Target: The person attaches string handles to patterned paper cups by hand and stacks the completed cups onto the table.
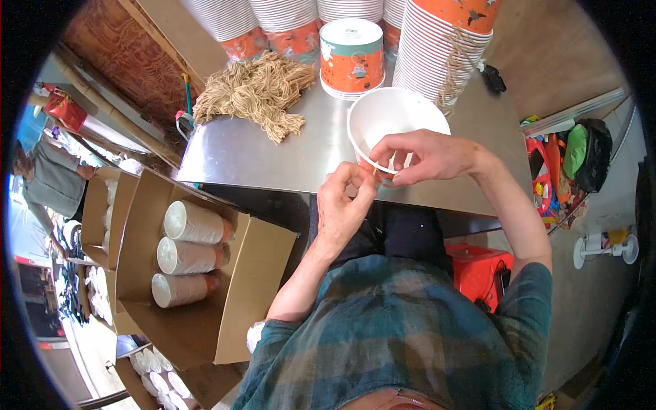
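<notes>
A white-lined paper bucket [410, 113] stands tilted near the front edge of the metal table, its mouth facing up toward me. My right hand [434, 156] reaches over its near rim, fingers curled at the rim and thumb on the outer side. Just left of it, my left hand [345, 205] is pinched closed against the bucket's orange outside; whatever its fingertips hold is too small to make out. A heap of tan twine cords [256, 92] lies on the table to the left. Behind the bucket sits an upside-down orange and green paper bucket [352, 58].
A tall stack of paper buckets [441, 58] with cords hanging on it leans at the back right. More stacks [283, 24] line the back. An open cardboard box [253, 287] at left holds wrapped stacks. A red plastic stool [471, 270] is beneath the table. Another person [55, 178] stands far left.
</notes>
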Demonstrator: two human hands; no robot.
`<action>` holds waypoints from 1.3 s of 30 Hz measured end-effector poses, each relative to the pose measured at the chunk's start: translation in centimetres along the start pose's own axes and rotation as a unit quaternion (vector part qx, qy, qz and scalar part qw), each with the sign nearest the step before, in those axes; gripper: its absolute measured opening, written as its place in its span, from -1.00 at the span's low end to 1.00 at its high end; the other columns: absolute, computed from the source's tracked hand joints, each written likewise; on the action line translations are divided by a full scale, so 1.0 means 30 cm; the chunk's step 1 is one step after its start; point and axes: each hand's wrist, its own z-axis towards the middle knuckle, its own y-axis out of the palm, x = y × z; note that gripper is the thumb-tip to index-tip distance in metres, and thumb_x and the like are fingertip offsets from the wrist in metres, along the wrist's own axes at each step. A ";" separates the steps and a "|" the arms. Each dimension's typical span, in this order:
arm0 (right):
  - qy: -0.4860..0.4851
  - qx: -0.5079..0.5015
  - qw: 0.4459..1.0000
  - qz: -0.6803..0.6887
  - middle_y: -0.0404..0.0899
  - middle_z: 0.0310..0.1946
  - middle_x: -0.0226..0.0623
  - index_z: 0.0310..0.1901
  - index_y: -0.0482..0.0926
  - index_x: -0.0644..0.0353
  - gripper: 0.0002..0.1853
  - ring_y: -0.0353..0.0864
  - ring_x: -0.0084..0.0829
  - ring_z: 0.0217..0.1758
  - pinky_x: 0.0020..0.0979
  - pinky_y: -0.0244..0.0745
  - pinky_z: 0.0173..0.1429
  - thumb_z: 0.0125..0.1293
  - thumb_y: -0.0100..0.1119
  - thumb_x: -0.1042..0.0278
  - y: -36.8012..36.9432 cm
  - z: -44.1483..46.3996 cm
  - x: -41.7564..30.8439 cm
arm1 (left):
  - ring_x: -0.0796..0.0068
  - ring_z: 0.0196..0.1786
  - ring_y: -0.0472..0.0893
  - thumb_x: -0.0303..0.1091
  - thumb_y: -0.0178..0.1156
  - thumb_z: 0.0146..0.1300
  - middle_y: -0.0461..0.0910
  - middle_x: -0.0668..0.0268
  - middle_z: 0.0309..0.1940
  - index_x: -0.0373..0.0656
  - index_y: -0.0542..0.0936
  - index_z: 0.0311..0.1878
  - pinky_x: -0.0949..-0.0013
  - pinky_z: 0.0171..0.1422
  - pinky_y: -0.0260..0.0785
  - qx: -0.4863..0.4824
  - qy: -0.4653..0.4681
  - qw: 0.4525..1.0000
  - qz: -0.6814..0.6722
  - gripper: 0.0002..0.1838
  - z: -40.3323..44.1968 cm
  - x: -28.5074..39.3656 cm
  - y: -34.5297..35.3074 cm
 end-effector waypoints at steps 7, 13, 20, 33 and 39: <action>0.009 -0.008 1.000 0.004 0.63 -0.02 -0.48 0.25 0.54 0.11 -0.51 0.55 -0.57 -0.09 -0.42 0.59 -0.01 0.27 0.37 0.33 -0.003 0.000 -0.012 | 0.66 -0.25 0.52 -0.46 0.25 0.34 0.60 0.43 -0.37 -0.29 0.59 -0.25 0.49 -0.08 0.42 -0.009 -0.016 1.000 0.004 -0.91 0.011 -0.004 -0.010; 0.000 -0.005 1.000 0.008 0.63 -0.01 -0.48 0.25 0.54 0.11 -0.51 0.56 -0.56 -0.08 -0.41 0.60 0.00 0.27 0.37 0.32 -0.002 0.000 -0.010 | 0.67 -0.28 0.51 -0.45 0.26 0.34 0.59 0.44 -0.41 -0.29 0.59 -0.26 0.50 -0.12 0.42 -0.029 -0.019 0.999 0.015 -0.90 0.019 0.019 -0.015; -0.007 -0.011 1.000 -0.004 0.63 -0.02 -0.47 0.26 0.54 0.12 -0.53 0.55 -0.56 -0.07 -0.42 0.59 0.02 0.32 0.34 0.30 -0.008 0.001 -0.003 | 0.43 -0.48 0.64 -0.32 0.34 0.30 0.64 0.24 -0.56 -0.26 0.62 -0.27 0.34 -0.32 0.45 0.000 0.014 1.000 0.003 -0.81 0.041 0.006 -0.006; 0.008 -0.007 1.000 0.011 0.64 -0.30 -0.44 -0.02 0.62 0.22 -0.79 0.55 -0.62 -0.20 -0.48 0.46 -0.08 0.48 0.15 0.29 -0.021 0.040 -0.034 | 0.50 -0.52 0.59 -0.31 0.36 0.31 0.61 0.29 -0.59 -0.24 0.64 -0.26 0.37 -0.35 0.42 0.004 0.017 1.000 0.019 -0.81 0.048 0.008 -0.009; -0.023 0.019 0.999 -0.014 0.64 -0.28 -0.42 -0.07 0.64 0.20 -0.81 0.54 -0.59 -0.19 -0.46 0.47 -0.06 0.44 0.18 0.29 -0.017 0.049 -0.016 | 0.50 -0.55 0.59 -0.34 0.37 0.29 0.60 0.29 -0.62 -0.23 0.64 -0.27 0.36 -0.38 0.40 0.021 0.027 0.999 0.025 -0.84 0.046 -0.001 0.001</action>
